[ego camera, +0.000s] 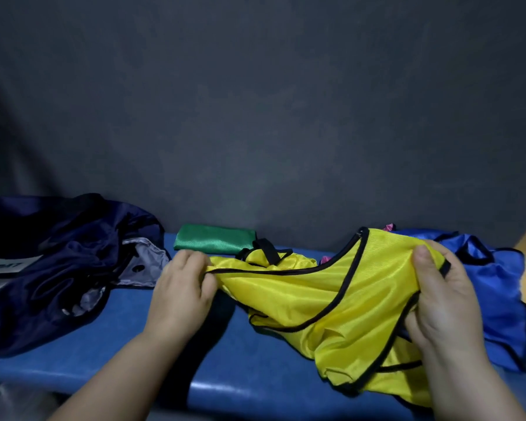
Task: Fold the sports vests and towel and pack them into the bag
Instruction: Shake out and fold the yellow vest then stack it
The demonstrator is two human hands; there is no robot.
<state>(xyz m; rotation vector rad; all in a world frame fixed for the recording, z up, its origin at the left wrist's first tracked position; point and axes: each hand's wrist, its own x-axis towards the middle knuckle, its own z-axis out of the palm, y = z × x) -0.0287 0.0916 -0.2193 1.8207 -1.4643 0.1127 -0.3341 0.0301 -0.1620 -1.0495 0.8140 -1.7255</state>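
Observation:
A yellow sports vest (331, 305) with black trim hangs stretched between my hands above the blue bench (128, 338). My left hand (182, 287) pinches its left edge. My right hand (441, 296) grips its right side, thumb on top of the fabric. A folded green vest (213, 243) lies at the back of the bench. A blue vest (495, 290) lies crumpled at the right, with a bit of pink cloth (387, 227) showing behind the yellow one. The dark navy bag (52, 268) slumps open at the left.
A dark grey wall (255, 117) rises right behind the bench. The bench's front edge runs along the bottom of the view, with the floor below it at the lower left. A yellow surface shows at the far right edge.

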